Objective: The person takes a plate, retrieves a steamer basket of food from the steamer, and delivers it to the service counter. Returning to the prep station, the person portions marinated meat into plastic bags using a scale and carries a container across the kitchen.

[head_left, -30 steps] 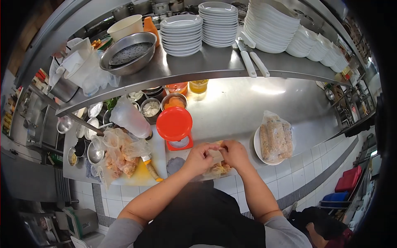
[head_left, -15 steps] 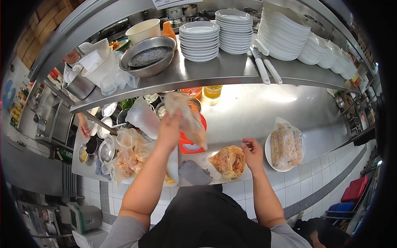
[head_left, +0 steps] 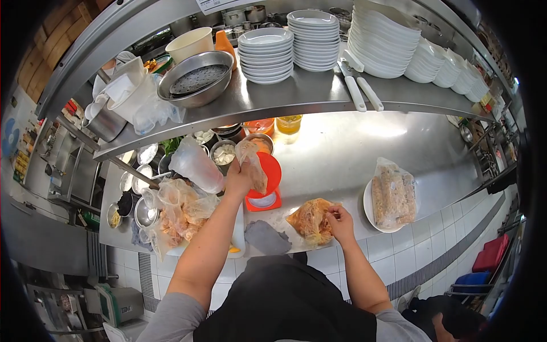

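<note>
My left hand (head_left: 238, 179) is closed on the top of a small clear plastic bag (head_left: 257, 175) with pale brownish contents. That bag hangs in front of a round red tray (head_left: 272, 171), above a red kitchen scale (head_left: 266, 203). On the near counter edge lies a plastic bag of orange-coated food (head_left: 310, 221). The fingers of my right hand (head_left: 341, 223) pinch this bag's right side. Left of my left forearm sits a larger open bag of raw meat pieces (head_left: 176, 219), probably chicken, on a white board (head_left: 238, 231). A grey cloth (head_left: 266, 238) lies between board and orange bag.
A white plate (head_left: 369, 214) bears a wrapped bag of long, grainy rolls (head_left: 394, 196) at right. Metal bowls (head_left: 147, 211) and a clear plastic bag (head_left: 196, 165) are at left. The overhead shelf (head_left: 268, 108) carries plate stacks (head_left: 265, 57) and two white-handled utensils (head_left: 364, 94).
The bag in my left hand has swung back and hangs smaller, uncovering more of the red tray. My right hand has moved left onto the orange food bag. A co-worker's hand at left is gone.
</note>
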{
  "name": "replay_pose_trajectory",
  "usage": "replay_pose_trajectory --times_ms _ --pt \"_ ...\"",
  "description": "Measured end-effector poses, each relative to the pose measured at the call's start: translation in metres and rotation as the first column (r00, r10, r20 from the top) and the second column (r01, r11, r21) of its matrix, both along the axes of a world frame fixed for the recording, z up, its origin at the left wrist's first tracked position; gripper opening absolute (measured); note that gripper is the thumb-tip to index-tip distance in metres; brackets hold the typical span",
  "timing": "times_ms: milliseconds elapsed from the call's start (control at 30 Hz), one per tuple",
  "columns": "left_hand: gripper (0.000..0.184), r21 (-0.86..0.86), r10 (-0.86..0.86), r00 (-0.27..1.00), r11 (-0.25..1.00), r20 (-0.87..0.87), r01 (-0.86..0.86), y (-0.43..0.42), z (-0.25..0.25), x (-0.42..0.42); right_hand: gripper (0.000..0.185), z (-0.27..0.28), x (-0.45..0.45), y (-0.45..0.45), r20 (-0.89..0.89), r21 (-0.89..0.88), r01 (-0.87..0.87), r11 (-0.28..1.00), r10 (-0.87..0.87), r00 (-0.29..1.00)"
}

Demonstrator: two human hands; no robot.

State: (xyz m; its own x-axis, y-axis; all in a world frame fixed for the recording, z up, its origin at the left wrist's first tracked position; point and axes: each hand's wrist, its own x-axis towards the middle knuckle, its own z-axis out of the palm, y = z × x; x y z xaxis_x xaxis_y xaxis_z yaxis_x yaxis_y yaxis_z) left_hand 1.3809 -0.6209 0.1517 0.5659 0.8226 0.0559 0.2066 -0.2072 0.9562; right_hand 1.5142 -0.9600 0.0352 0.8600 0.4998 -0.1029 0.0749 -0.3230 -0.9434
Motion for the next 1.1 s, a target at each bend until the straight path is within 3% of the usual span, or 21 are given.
replay_pose_trajectory --times_ms 233,333,433,533,633,733,767,833,867,933,1100 --pt "0.043 -0.122 -0.067 0.985 0.989 0.162 0.087 0.005 -0.021 0.000 0.020 0.000 -0.002 -0.005 -0.046 -0.060 0.002 0.998 -0.004 0.999" --pt "0.065 0.050 -0.043 0.977 0.998 0.208 0.034 -0.010 -0.001 -0.005 0.020 -0.006 -0.001 -0.006 -0.045 -0.054 0.002 0.999 -0.004 0.999" --pt "0.087 0.259 0.007 0.963 0.963 0.270 -0.079 -0.001 -0.015 -0.010 0.022 -0.009 0.001 -0.007 -0.053 -0.066 0.000 0.998 -0.004 0.999" --pt "0.093 0.305 0.138 0.936 0.922 0.324 -0.241 -0.001 -0.021 -0.017 0.023 -0.009 0.001 -0.007 -0.042 -0.065 0.002 0.998 -0.005 0.999" --pt "0.078 0.345 0.218 0.936 0.887 0.275 -0.308 0.005 -0.033 -0.021 0.022 -0.011 0.002 -0.006 -0.011 -0.071 0.011 0.997 -0.012 1.000" --pt "0.050 0.111 0.104 0.994 0.989 -0.044 -0.099 0.032 -0.066 -0.033 0.024 -0.019 0.003 -0.005 0.110 -0.116 -0.037 0.992 0.050 0.993" --pt "0.041 0.085 0.077 0.997 0.994 -0.003 -0.076 0.020 -0.048 -0.033 0.026 -0.021 0.003 -0.006 0.163 -0.140 -0.060 0.988 0.083 0.983" --pt "0.027 0.032 0.022 0.996 0.999 0.083 -0.025 -0.023 0.018 -0.032 0.032 0.005 0.002 0.001 0.214 -0.431 -0.192 0.882 0.306 0.927" --pt "0.026 0.078 0.000 0.995 0.997 0.103 -0.008 -0.034 0.026 -0.033 0.036 0.014 -0.001 0.005 0.209 -0.567 -0.237 0.789 0.416 0.885" --pt "0.024 0.171 -0.048 0.989 0.985 0.142 0.023 -0.055 0.029 -0.042 0.045 0.004 -0.004 0.010 0.245 -0.563 -0.255 0.786 0.453 0.857" --pt "0.025 -0.094 -0.134 0.984 0.985 0.121 0.146 -0.094 -0.010 -0.053 0.062 0.010 -0.010 0.029 0.222 -0.603 -0.304 0.737 0.522 0.824"
